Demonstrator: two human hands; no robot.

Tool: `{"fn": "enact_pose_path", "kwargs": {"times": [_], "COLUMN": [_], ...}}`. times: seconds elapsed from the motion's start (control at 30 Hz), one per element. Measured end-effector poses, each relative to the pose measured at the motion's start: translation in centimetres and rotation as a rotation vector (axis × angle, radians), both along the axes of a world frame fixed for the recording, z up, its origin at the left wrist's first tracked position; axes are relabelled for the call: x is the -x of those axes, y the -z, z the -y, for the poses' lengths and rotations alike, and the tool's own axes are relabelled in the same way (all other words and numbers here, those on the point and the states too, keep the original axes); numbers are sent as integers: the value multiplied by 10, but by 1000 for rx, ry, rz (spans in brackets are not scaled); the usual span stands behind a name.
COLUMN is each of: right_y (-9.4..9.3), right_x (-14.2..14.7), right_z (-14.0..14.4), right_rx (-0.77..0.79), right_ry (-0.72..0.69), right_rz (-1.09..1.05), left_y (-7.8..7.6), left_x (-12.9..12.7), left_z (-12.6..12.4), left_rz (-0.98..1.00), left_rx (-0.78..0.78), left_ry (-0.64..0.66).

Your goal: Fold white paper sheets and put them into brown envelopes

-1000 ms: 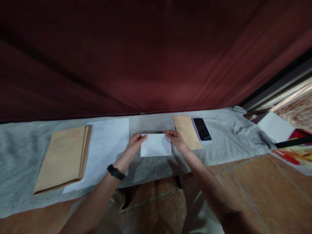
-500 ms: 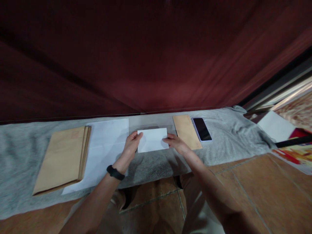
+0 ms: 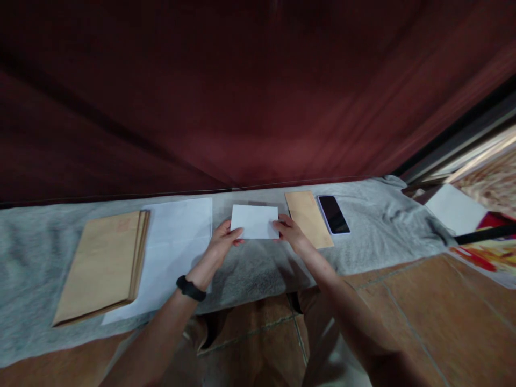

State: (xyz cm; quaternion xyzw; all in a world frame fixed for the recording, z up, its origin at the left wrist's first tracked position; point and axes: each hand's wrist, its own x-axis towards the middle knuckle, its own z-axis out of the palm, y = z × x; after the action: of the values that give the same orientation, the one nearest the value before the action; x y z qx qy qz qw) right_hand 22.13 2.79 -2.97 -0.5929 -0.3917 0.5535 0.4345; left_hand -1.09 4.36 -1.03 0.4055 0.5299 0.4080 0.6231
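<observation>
From the head camera, a grey cloth [image 3: 379,226] runs left to right under a dark red curtain [image 3: 258,91], with brown floor tiles [image 3: 407,312] along its near edge.

A small folded white paper [image 3: 255,221] sits near the middle of the cloth, close to its far edge. Both hands meet it from the near side. The left hand [image 3: 221,244] pinches the paper's near left corner, thumb on top and fingers tucked under, so it is closed on the paper. The right hand [image 3: 290,232] grips the near right corner in the same way, fingertips pressed to the edge. The paper lies just beyond the two hands and spans the gap between them; whether it rests flat on the cloth or is lifted slightly off it cannot be told. A black wristband [image 3: 191,288] circles the left wrist.

Left of the left hand, a large white sheet [image 3: 173,236] lies flat, and a stack of brown envelopes [image 3: 100,263] overlaps its left side, toward the left end of the cloth. Just right of the right hand lies a single brown envelope [image 3: 310,215], and beside it a phone [image 3: 334,214], screen dark, face up. Both are apart from the held paper.

At the far right, past the end of the cloth, another white sheet [image 3: 455,209] lies on a separate surface.
</observation>
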Motion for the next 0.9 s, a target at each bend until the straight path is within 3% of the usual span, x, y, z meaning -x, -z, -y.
{"fn": "enact_pose_path", "kwargs": {"times": [0.13, 0.27, 0.37, 0.47, 0.6, 0.77, 0.9], "right_y": [-9, -24, -29, -28, -27, -24, -17], "right_x": [2, 8, 13, 16, 13, 14, 26], "right_z": [6, 19, 25, 25, 22, 17, 17], "right_rx": [-291, -632, -728, -716, -648, -451, -228], "right_ry": [35, -271, -468, -491, -311, -57, 12], "right_rz": [404, 855, 1079, 1147, 962, 409, 10], "left_y": [0, 1, 0, -5, -13, -12, -7], "left_x": [1, 1, 0, -2, 0, 2, -3], "left_z": [-1, -2, -1, 0, -2, -3, 0], "left_rz": [15, 42, 84, 169, 341, 348, 292], "left_rx": [-21, -16, -11, -13, 41, 16, -54], "left_ry": [-58, -76, -66, -35, -33, -88, -42]}}
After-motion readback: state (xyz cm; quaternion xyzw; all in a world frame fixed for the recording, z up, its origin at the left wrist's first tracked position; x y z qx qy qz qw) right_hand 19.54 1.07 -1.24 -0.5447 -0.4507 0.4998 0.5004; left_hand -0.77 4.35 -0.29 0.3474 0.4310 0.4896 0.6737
